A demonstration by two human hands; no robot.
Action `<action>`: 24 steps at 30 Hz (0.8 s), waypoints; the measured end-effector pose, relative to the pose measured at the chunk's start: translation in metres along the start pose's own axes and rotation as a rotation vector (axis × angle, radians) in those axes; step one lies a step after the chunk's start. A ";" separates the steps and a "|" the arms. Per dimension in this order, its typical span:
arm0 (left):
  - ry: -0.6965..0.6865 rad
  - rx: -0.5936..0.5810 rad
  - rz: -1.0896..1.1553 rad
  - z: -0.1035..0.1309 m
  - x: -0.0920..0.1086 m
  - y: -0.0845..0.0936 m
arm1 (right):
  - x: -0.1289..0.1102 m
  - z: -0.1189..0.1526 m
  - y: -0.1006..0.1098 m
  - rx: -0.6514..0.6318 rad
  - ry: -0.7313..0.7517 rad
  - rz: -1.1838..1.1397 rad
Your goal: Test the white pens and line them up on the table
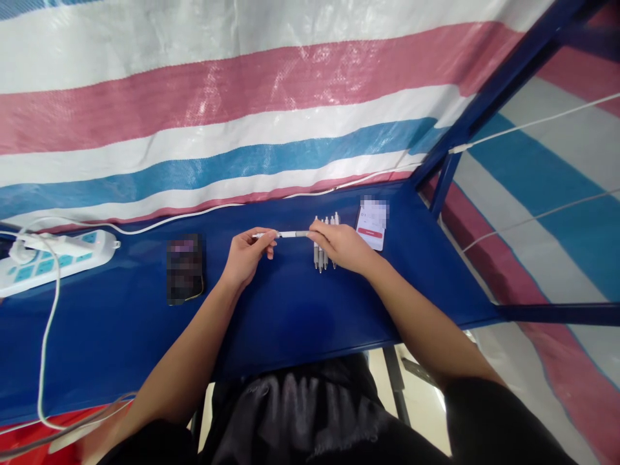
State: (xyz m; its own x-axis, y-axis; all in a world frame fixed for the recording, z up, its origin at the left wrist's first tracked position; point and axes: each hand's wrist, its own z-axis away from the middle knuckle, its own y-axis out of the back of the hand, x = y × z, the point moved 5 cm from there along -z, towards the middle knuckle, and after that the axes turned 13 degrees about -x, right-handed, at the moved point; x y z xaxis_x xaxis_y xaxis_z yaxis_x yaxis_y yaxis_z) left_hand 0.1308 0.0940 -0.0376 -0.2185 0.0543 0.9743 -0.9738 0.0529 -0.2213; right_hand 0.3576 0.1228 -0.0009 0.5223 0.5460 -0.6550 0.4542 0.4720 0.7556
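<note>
White pen (290,234) — level, held endwise.

Deep blue tabletop (290,310), and the tarp (242,97) behind it has wide pink, white and blue stripes. White power strip (53,255) at the left edge with teal sockets. Pens (323,258) look grey and white. Card (372,226) at upper right is white with a red band.

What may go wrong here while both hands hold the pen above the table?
1. The thin white pen, held only at its ends by the left hand and right hand, might slip.
2. The right hand rests beside the row of white pens and may scatter them.
</note>
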 end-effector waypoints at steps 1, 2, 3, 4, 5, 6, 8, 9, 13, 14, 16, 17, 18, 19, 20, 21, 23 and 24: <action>-0.003 0.003 0.001 0.000 0.000 0.000 | 0.000 -0.001 -0.002 -0.010 -0.027 0.008; -0.010 0.007 0.001 0.000 0.000 0.001 | 0.000 -0.002 -0.004 -0.018 -0.047 0.002; -0.020 0.015 0.000 -0.001 0.000 0.002 | -0.001 -0.002 -0.005 -0.019 -0.057 -0.016; -0.034 0.025 -0.004 -0.001 0.000 0.002 | -0.001 -0.003 -0.006 -0.016 -0.057 -0.044; -0.053 0.037 -0.008 -0.001 0.001 0.003 | -0.002 -0.003 -0.007 -0.019 -0.048 -0.081; -0.080 0.048 -0.016 0.000 0.002 0.002 | -0.003 -0.003 -0.009 -0.037 -0.029 -0.131; -0.144 0.063 -0.052 0.001 0.004 -0.001 | -0.007 -0.003 -0.017 -0.128 0.019 -0.254; -0.171 0.060 -0.080 0.002 0.003 -0.004 | -0.010 -0.003 -0.022 -0.186 0.039 -0.313; -0.176 0.004 -0.149 0.007 -0.010 -0.020 | -0.016 -0.003 -0.039 -0.253 0.012 -0.424; -0.169 -0.002 -0.141 0.007 -0.015 -0.023 | -0.017 -0.003 -0.042 -0.236 -0.004 -0.425; -0.154 -0.014 -0.118 0.002 -0.021 -0.027 | -0.019 -0.004 -0.045 -0.205 -0.027 -0.418; -0.144 -0.025 -0.111 -0.003 -0.023 -0.028 | -0.019 -0.004 -0.044 -0.193 -0.033 -0.409; -0.134 -0.042 -0.108 -0.010 -0.024 -0.029 | -0.019 -0.004 -0.043 -0.174 -0.038 -0.396; -0.126 -0.059 -0.110 -0.019 -0.023 -0.029 | -0.018 -0.004 -0.039 -0.147 -0.043 -0.374; -0.122 -0.075 -0.115 -0.028 -0.022 -0.030 | -0.015 -0.004 -0.033 -0.108 -0.052 -0.343; -0.122 -0.091 -0.120 -0.038 -0.020 -0.031 | -0.012 -0.004 -0.025 -0.055 -0.066 -0.299; -0.122 -0.112 -0.128 -0.055 -0.017 -0.034 | -0.003 -0.002 -0.007 0.069 -0.124 -0.168; -0.120 -0.117 -0.133 -0.061 -0.016 -0.035 | 0.002 0.000 0.001 0.112 -0.171 -0.086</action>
State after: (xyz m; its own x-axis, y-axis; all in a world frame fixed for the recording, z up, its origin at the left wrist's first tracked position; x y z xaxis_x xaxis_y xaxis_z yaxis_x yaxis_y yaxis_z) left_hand 0.1727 0.1525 -0.0477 -0.1018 -0.0796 0.9916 -0.9820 0.1676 -0.0873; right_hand 0.3588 0.1246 -0.0009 0.5889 0.3774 -0.7147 0.5745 0.4265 0.6986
